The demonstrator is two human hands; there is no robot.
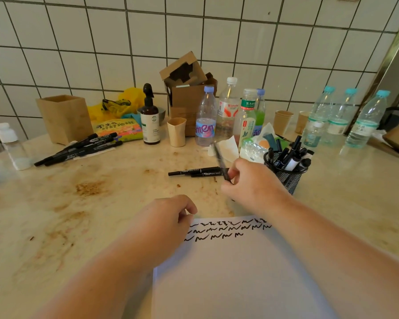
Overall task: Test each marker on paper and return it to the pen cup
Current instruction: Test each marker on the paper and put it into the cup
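My right hand (251, 183) grips a black marker (220, 158), blurred and tilted up to the left, just left of the black mesh pen cup (290, 178), which holds several markers. My left hand (171, 217) rests with curled fingers on the top left corner of the white paper (228, 272), which bears three rows of black squiggles. Two black markers (196, 172) lie on the table beyond my right hand. A pile of several black markers (78, 149) lies at the far left.
Plastic bottles (206, 116) and a brown spray bottle (150, 118) stand at the back with paper cups (176, 132), a wooden box (65, 118) and cardboard boxes (187, 88). More water bottles (364, 120) stand at the right. The stained marble table (78, 215) meets a tiled wall.
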